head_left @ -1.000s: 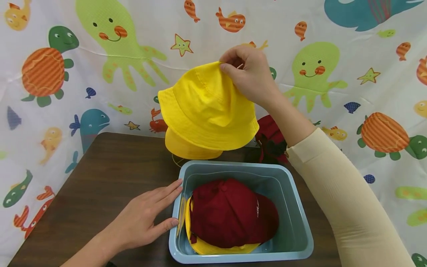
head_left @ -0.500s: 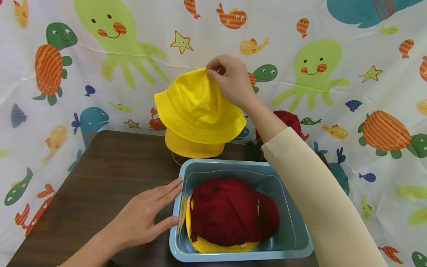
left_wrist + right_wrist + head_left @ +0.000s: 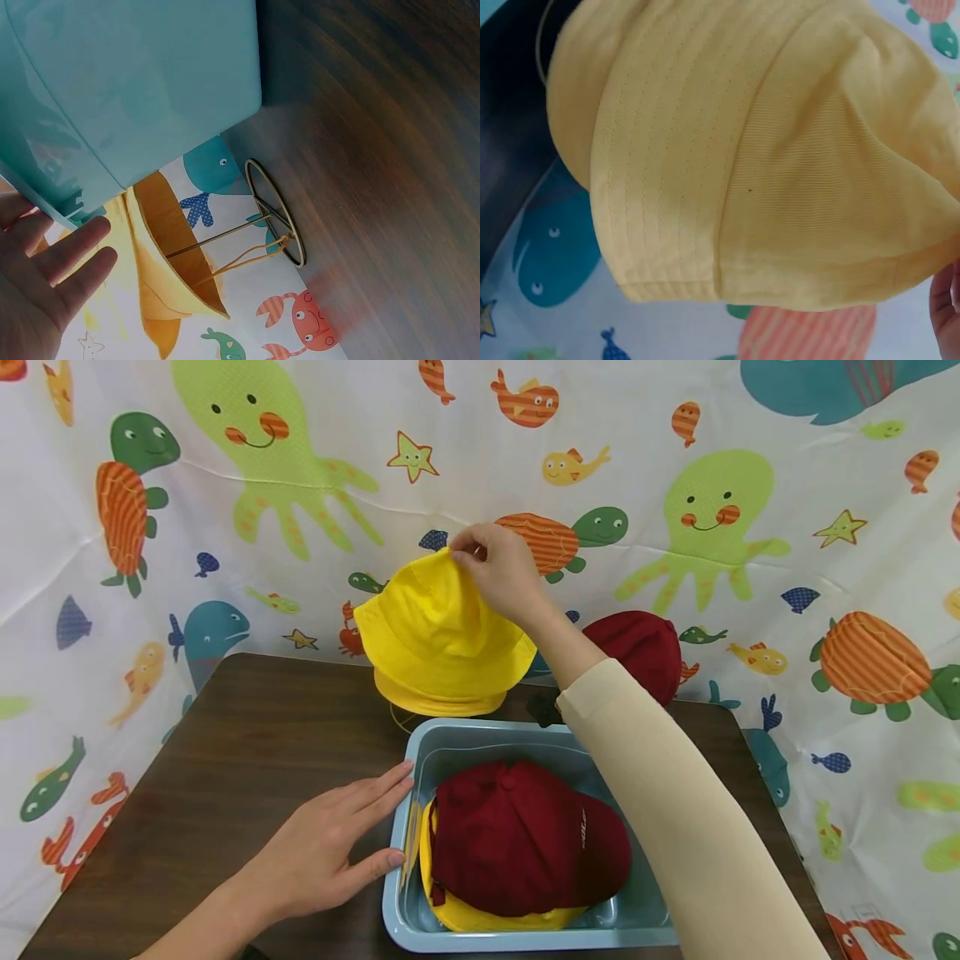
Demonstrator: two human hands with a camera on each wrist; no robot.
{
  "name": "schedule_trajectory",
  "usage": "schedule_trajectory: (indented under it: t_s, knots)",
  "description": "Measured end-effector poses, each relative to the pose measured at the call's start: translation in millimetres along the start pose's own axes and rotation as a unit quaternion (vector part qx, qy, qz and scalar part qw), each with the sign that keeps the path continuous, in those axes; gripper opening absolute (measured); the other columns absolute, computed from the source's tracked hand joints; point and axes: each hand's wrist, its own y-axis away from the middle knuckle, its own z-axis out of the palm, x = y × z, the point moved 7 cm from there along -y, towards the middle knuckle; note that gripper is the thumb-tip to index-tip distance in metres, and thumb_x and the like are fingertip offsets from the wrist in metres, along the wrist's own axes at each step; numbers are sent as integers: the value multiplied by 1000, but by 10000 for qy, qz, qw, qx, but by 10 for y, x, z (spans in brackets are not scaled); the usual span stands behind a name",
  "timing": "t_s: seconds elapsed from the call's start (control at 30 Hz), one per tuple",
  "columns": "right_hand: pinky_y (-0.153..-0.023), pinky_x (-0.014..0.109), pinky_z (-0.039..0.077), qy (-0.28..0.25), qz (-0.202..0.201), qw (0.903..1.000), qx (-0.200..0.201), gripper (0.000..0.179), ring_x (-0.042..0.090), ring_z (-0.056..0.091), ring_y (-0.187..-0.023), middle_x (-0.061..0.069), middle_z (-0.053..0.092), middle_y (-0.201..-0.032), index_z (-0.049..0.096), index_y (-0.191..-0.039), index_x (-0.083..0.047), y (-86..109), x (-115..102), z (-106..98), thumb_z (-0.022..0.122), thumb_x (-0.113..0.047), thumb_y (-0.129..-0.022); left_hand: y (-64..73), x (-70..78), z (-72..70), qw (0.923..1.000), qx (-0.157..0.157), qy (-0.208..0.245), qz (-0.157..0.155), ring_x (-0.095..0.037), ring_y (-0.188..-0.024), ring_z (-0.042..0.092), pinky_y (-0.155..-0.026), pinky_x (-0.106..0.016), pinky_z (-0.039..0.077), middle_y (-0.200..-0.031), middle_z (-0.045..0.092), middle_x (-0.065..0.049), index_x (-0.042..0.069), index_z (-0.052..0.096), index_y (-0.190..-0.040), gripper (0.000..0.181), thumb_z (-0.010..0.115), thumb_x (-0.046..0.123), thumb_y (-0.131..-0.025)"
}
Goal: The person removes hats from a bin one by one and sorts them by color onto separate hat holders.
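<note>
My right hand [image 3: 498,568] pinches the crown top of a bright yellow bucket hat [image 3: 442,627], which hangs brim down. Beneath it, a second yellow hat [image 3: 172,225] sits on a wire stand [image 3: 283,240] at the back of the table; the upper brim overlaps most of it in the head view. The fingers of my left hand [image 3: 322,852] are extended and rest at the left rim of a blue plastic tub [image 3: 525,938]. Inside the tub, a maroon baseball cap [image 3: 517,839] lies on top of a yellow hat [image 3: 495,921].
Another maroon cap [image 3: 641,647] stands at the back right, partly behind my right arm. The dark wooden table [image 3: 247,752] extends left of the tub. A white curtain [image 3: 480,427] printed with sea animals hangs directly behind the table.
My right hand has moved down and left with the yellow bucket hat, bringing it over the hat on the stand. The left hand stays at the tub's rim.
</note>
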Motion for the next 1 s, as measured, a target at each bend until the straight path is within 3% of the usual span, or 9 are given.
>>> schedule_trajectory:
  t_s: [0.47, 0.77, 1.0]
  knots:
    - [-82, 25, 48, 46, 74, 9996, -258, 20, 19, 58, -93, 7, 73, -109, 75, -118, -5, 76, 113, 250, 65, -15, -105, 16, -2, 25, 10000, 19, 30, -12, -21, -135, 59, -99, -49, 56, -165, 43, -1, 11, 50, -157, 73, 71, 45, -97]
    - [-89, 27, 50, 439, -132, 9987, -201, 27, 23, 63, -102, 11, 70, -116, 72, -127, -3, 121, 2, -3, 66, -16, -105, 5, -3, 45, 9999, -56, 47, -79, -21, -135, 59, -99, -49, 57, -165, 42, 0, 12, 49, -157, 73, 71, 46, -97]
    - [-96, 31, 52, 415, -280, 9982, -345, 31, 24, 64, -109, 10, 67, -125, 69, -132, -4, 245, -72, -125, 67, -19, -104, 7, 9, 51, 9999, -56, 41, -114, -22, -134, 60, -100, -50, 56, -165, 42, 0, 12, 49, -158, 73, 72, 45, -96]
